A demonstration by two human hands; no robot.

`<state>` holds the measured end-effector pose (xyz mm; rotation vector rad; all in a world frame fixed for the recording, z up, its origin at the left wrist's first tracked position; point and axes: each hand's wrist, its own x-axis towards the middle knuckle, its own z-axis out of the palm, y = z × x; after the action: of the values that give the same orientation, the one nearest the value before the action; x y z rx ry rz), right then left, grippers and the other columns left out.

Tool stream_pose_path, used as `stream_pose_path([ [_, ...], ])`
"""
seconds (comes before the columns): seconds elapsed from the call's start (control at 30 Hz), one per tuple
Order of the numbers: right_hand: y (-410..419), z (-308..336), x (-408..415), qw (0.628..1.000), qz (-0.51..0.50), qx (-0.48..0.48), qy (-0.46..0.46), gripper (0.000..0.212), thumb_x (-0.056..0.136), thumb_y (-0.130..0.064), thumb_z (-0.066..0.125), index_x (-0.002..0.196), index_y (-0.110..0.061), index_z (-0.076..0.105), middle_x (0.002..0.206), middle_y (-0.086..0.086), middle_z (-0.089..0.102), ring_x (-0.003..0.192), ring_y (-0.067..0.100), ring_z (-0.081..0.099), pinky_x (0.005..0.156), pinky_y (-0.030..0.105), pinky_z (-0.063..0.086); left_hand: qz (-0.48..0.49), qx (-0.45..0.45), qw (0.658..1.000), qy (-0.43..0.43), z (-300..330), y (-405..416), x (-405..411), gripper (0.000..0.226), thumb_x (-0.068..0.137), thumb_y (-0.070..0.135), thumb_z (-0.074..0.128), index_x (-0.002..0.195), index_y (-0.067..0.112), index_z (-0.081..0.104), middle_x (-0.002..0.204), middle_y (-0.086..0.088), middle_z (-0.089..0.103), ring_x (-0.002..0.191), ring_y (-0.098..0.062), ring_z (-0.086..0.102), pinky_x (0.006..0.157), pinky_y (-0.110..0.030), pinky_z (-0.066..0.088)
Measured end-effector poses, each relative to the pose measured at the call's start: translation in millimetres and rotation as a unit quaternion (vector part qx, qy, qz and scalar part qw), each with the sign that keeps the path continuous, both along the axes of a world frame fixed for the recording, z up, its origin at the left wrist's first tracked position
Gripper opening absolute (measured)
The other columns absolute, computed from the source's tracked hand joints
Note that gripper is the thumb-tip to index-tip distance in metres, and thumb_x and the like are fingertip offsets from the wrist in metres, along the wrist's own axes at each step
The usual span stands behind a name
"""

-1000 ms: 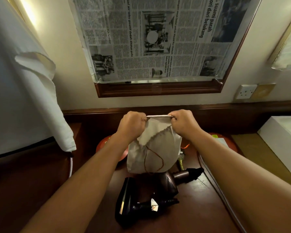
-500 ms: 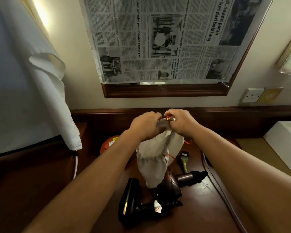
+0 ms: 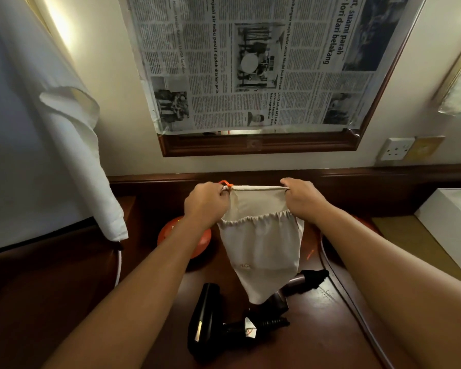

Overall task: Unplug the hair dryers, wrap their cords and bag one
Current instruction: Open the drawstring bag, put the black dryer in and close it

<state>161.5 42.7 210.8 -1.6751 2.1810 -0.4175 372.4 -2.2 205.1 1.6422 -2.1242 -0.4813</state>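
A beige drawstring bag (image 3: 261, 251) hangs in the air above the desk, its mouth stretched wide. My left hand (image 3: 206, 205) grips the mouth's left side, where an orange drawstring pokes out. My right hand (image 3: 302, 199) grips the right side. Under the bag lie two hair dryers: a black one (image 3: 205, 319) at the front with a white tag on its handle, and a bronze-brown one (image 3: 300, 284) with a black nozzle, partly hidden by the bag.
The dark wooden desk (image 3: 317, 339) also holds an orange round object (image 3: 179, 235) behind my left arm and a white box (image 3: 453, 225) at right. A wall socket (image 3: 395, 149) sits right of the newspaper-covered mirror (image 3: 250, 67). White cloth (image 3: 72, 145) hangs at left.
My hands had come together at the bunched bag top; now they have pulled apart, spreading the bag's mouth open. The hair dryers have not moved.
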Motion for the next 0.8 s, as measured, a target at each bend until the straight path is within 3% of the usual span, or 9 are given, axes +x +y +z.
stream_pose_path([
  [0.07, -3.1, 2.3, 2.3, 1.0, 0.008, -0.009, -0.019, 0.043, 0.091, -0.005, 0.033, 0.128, -0.01, 0.054, 0.126, 0.013, 0.057, 0.109, 0.034, 0.056, 0.091, 0.043, 0.049, -0.045, -0.076, 0.995, -0.035, -6.3, 1.8, -0.7, 0.049, 0.088, 0.024, 0.052, 0.136, 0.023, 0.04, 0.123, -0.006, 0.047, 0.108, -0.028, 0.049, 0.077, -0.039, 0.044],
  [0.1, -4.9, 3.8, 3.5, 1.0, 0.014, -0.012, -0.022, 0.036, 0.089, -0.003, 0.034, 0.112, -0.009, 0.061, 0.112, 0.013, 0.062, 0.1, 0.034, 0.059, 0.083, 0.044, 0.05, -0.062, -0.113, 0.99, -0.057, -9.5, 2.3, -2.1, 0.066, 0.084, 0.023, 0.056, 0.142, 0.028, 0.024, 0.136, -0.01, 0.036, 0.115, -0.031, 0.043, 0.083, -0.043, 0.044],
  [0.17, -9.2, 6.5, 5.6, 0.999, 0.024, -0.011, -0.022, 0.026, 0.085, -0.001, 0.036, 0.09, -0.008, 0.061, 0.09, 0.012, 0.064, 0.088, 0.033, 0.061, 0.071, 0.042, 0.051, -0.043, -0.16, 0.983, -0.08, -12.0, 3.4, -5.9, 0.067, 0.079, 0.026, 0.061, 0.135, 0.024, 0.024, 0.138, -0.013, 0.031, 0.118, -0.033, 0.041, 0.088, -0.043, 0.041],
  [0.27, -14.7, 9.6, 6.2, 0.999, 0.037, -0.015, -0.014, 0.021, 0.085, -0.004, 0.04, 0.08, -0.007, 0.06, 0.081, 0.011, 0.063, 0.08, 0.031, 0.06, 0.059, 0.035, 0.044, 0.07, -0.094, 0.991, -0.06, -4.5, -0.5, -7.0, 0.053, 0.08, 0.037, 0.064, 0.121, 0.011, 0.043, 0.125, -0.012, 0.046, 0.115, -0.031, 0.047, 0.091, -0.042, 0.041],
  [0.43, -20.1, 19.7, 4.9, 0.998, 0.055, -0.021, 0.005, 0.023, 0.086, -0.004, 0.041, 0.082, -0.008, 0.064, 0.084, 0.011, 0.065, 0.081, 0.027, 0.058, 0.06, 0.032, 0.043, 0.122, -0.031, 0.988, -0.086, 8.0, -2.0, -2.2, 0.072, 0.078, 0.058, 0.067, 0.123, 0.008, 0.043, 0.128, -0.015, 0.05, 0.118, -0.033, 0.048, 0.097, -0.042, 0.04],
  [0.57, -24.7, 25.9, 6.8, 0.998, 0.06, -0.018, 0.014, 0.029, 0.085, -0.003, 0.04, 0.095, -0.008, 0.067, 0.093, 0.011, 0.066, 0.089, 0.029, 0.058, 0.067, 0.033, 0.046, 0.109, -0.026, 0.986, -0.124, 21.7, -3.6, 5.2, 0.065, 0.079, 0.066, 0.061, 0.112, 0.011, 0.055, 0.118, -0.012, 0.06, 0.114, -0.033, 0.05, 0.093, -0.041, 0.041],
  [0.67, -26.5, 29.1, 8.6, 0.997, 0.068, -0.024, 0.011, 0.032, 0.086, -0.005, 0.04, 0.102, -0.012, 0.067, 0.099, 0.008, 0.065, 0.094, 0.027, 0.058, 0.071, 0.03, 0.042, -0.004, -0.218, 0.975, -0.039, 18.9, -1.8, 4.7, 0.051, 0.081, 0.054, 0.064, 0.109, 0.014, 0.052, 0.119, -0.009, 0.053, 0.116, -0.029, 0.046, 0.097, -0.039, 0.036],
  [0.7, -26.3, 30.3, 10.5, 0.997, 0.075, -0.027, 0.003, 0.033, 0.087, -0.005, 0.04, 0.103, -0.012, 0.067, 0.1, 0.007, 0.065, 0.095, 0.026, 0.057, 0.072, 0.029, 0.041, -0.063, -0.231, 0.97, -0.033, 18.3, 0.2, 1.7, 0.052, 0.081, 0.053, 0.064, 0.114, 0.015, 0.05, 0.125, -0.008, 0.048, 0.122, -0.028, 0.041, 0.1, -0.039, 0.033],
  [0.8, -22.7, 35.5, 17.5, 0.994, 0.097, -0.049, -0.013, 0.034, 0.088, -0.004, 0.04, 0.106, -0.01, 0.068, 0.102, 0.007, 0.064, 0.098, 0.025, 0.056, 0.08, 0.033, 0.045, -0.14, -0.087, 0.974, -0.154, 14.8, -8.6, -8.9, 0.047, 0.091, 0.054, 0.05, 0.122, 0.019, 0.052, 0.127, -0.007, 0.052, 0.117, -0.028, 0.048, 0.091, -0.042, 0.04],
])
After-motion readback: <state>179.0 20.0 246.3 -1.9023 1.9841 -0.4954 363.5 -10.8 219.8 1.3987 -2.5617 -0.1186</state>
